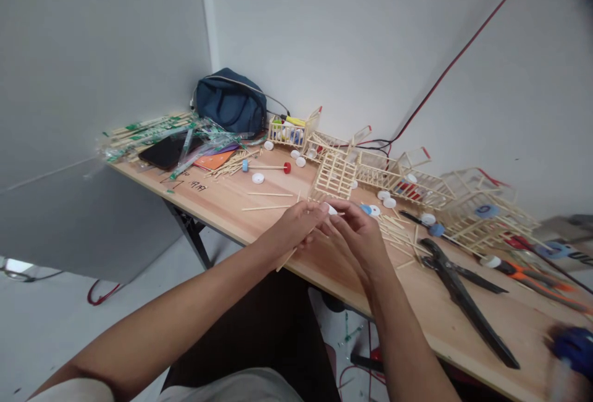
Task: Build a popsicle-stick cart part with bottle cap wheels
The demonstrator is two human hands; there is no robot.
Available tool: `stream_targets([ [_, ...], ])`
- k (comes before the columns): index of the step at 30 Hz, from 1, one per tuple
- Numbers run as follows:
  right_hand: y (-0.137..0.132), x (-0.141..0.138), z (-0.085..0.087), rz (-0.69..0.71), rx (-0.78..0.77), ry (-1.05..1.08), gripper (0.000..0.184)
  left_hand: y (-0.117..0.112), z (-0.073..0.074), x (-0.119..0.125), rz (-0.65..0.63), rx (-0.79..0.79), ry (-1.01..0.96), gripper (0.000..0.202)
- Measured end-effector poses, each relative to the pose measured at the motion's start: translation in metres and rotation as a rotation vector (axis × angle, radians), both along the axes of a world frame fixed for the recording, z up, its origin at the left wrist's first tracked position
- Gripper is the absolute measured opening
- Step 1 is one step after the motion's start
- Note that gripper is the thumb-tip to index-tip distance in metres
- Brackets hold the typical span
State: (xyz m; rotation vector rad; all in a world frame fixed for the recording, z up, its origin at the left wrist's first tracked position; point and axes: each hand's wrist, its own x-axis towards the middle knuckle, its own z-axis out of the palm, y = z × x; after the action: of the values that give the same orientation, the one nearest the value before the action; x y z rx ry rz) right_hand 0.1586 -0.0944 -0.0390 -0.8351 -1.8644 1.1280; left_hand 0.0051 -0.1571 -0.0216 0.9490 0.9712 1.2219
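Here, left hand (296,224) and right hand (356,234) meet over the bench (241,201) edge, just in front of the stick lattice frame (334,175). Both pinch narrowly on a white cap (330,209) between the fingertips. A wooden stick (286,259) slants down from the left hand. Black pliers (458,291) lie well right of the frame.

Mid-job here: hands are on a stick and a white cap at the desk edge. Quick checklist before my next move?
1. Left hand grips the wooden stick: ok.
2. Right hand meets the white cap at the fingertips: ok.
3. Cap seated on the stick's end: cannot tell, fingers hide it.
4. Spare sticks on the table: ok.
5. Black pliers apart from both hands: ok.
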Motion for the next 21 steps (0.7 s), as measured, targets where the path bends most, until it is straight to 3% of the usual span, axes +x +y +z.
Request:
stream_targets([
  [6, -0.011, -0.005, 0.003, -0.056, 0.282, -0.164, 0.020, 0.003, -0.011, 0.011, 0.048, -0.018, -0.172, 0.035],
  [9, -0.016, -0.005, 0.000, -0.102, 0.331, -0.170, 0.020, 0.002, -0.017, 0.015, 0.042, -0.037, -0.220, 0.033],
  [13, -0.037, -0.005, -0.010, -0.307, 0.130, -0.063, 0.041, 0.001, -0.015, 0.020, 0.131, 0.027, -0.294, 0.029],
  [17, -0.074, -0.011, -0.019, -0.256, -0.138, -0.134, 0.037, -0.001, -0.006, 0.028, 0.269, 0.107, -0.416, 0.026],
  [21, -0.098, -0.009, -0.018, -0.343, -0.067, -0.250, 0.027, -0.009, -0.003, 0.033, 0.211, 0.073, -0.474, 0.030],
])
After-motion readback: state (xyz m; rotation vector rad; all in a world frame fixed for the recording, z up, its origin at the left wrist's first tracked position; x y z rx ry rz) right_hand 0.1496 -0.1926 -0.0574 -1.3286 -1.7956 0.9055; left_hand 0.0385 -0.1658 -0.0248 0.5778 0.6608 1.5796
